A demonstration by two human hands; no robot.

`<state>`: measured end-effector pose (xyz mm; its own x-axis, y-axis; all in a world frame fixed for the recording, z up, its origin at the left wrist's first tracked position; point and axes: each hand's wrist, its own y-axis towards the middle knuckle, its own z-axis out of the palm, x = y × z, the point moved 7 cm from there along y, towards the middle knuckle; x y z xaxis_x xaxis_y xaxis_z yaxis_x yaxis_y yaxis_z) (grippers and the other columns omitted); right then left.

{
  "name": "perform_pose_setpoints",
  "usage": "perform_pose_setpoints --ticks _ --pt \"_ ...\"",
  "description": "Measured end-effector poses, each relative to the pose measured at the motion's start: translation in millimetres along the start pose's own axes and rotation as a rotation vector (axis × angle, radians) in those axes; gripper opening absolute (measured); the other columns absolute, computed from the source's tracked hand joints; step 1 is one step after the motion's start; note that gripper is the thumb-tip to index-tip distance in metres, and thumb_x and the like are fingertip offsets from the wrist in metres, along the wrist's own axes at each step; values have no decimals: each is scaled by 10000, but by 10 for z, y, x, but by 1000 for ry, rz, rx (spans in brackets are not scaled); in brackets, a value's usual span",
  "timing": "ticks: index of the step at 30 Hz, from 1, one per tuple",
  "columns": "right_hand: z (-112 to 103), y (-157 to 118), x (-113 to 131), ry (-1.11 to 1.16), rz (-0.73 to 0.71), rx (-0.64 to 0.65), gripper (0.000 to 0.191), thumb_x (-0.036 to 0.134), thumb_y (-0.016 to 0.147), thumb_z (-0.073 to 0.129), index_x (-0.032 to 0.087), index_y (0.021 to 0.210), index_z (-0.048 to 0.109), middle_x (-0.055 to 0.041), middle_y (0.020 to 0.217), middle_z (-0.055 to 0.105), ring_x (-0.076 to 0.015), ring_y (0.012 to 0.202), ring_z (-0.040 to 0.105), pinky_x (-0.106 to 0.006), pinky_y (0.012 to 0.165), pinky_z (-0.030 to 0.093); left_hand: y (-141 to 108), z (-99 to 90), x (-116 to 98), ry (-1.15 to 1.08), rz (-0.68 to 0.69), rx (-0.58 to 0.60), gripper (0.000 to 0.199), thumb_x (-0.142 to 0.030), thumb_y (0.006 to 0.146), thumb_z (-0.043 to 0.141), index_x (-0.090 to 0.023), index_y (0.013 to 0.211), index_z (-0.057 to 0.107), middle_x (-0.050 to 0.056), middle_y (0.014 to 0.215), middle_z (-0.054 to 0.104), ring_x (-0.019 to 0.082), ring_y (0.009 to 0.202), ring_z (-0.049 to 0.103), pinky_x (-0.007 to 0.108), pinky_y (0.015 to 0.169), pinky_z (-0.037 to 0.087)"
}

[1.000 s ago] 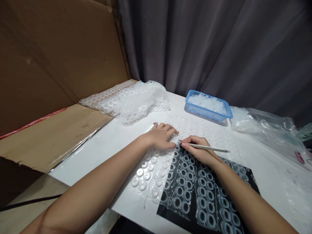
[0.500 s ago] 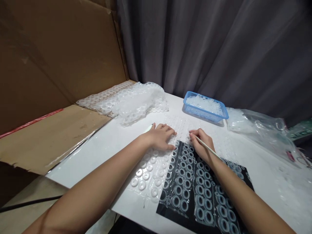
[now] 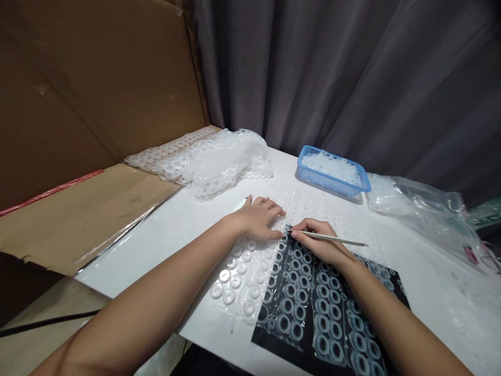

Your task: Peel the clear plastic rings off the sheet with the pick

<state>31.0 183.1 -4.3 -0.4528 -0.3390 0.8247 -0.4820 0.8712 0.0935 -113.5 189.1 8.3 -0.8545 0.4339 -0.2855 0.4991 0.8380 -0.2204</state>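
My left hand (image 3: 263, 218) lies with fingers spread on a clear plastic sheet of round rings (image 3: 236, 282), near its far part. In my right hand (image 3: 319, 240) is a thin pale stick (image 3: 344, 241), pinched between thumb and fingers. Its dark tip touches or nearly touches the sheet beside my left thumb, at the upper left corner of a black sheet (image 3: 276, 349). Rows of translucent rings (image 3: 298, 312) lie over the black. Another pale tool, partly hidden, shows behind my left wrist.
A blue basket (image 3: 332, 183) of small translucent pieces stands at the back. Right of it is a clear plastic bag (image 3: 426, 209). Crumpled ring sheets (image 3: 223, 162) lie at the back left, by cardboard (image 3: 90, 214). A grey curtain (image 3: 332, 73) hangs behind.
My right hand has moved left and slightly nearer, bringing the stick's tip next to my left thumb; the stick now lies flatter. My left hand stays on the sheet.
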Motion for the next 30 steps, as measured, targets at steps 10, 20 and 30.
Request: perform_pose_setpoints --ticks 10,20,30 --pt "30 -9 158 -119 -211 -6 120 257 842 577 201 738 601 -23 848 676 -156 782 626 -273 715 470 9 17 17 -17 8 -14 654 -610 768 494 -266 1320 425 82 1408 385 383 1326 194 641 1051 39" --pt "-70 -53 222 -380 -286 -233 152 248 911 388 199 831 507 -121 938 670 -225 839 647 -347 729 492 26 75 -15 -38 -69 76 675 -548 757 546 -269 1349 380 88 1476 288 372 1379 57 653 1041 9" --pt "-162 294 -51 105 25 86 240 424 791 596 187 762 572 -9 693 620 -140 585 545 -261 550 419 76 -64 61 -83 54 -174 354 -537 844 480 -289 1061 609 55 1060 566 308 1178 372 668 1016 -6"
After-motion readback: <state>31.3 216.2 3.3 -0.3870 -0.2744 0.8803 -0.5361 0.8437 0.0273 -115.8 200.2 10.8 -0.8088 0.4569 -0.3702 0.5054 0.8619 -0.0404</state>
